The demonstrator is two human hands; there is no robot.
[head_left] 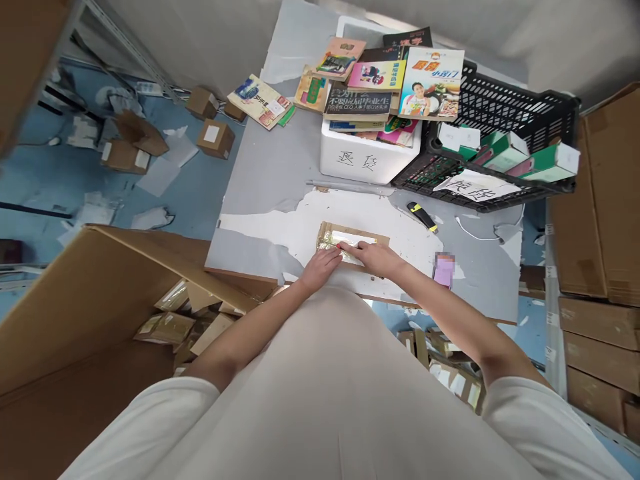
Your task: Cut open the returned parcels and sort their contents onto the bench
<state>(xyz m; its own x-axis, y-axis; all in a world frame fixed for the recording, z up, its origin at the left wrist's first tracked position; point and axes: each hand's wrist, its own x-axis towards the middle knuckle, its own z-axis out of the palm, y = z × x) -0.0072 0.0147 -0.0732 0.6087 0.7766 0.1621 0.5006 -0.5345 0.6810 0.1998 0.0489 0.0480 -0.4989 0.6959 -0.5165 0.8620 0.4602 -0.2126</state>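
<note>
A flat brown cardboard parcel with clear tape and a white label lies on the table in front of me. My left hand grips its near left corner, fingers together over the edge. My right hand is closed above the label, its fingertips reaching left toward the taped end. At those fingertips shows a small red thing, too small to name. The two hands almost meet there. A black and yellow box cutter lies on the table to the right, apart from both hands.
Behind the parcel stand a white foam box heaped with books and a black crate holding green and white boxes. A phone-like purple item lies right. A large open carton with parcels stands left. Stacked cartons line the right.
</note>
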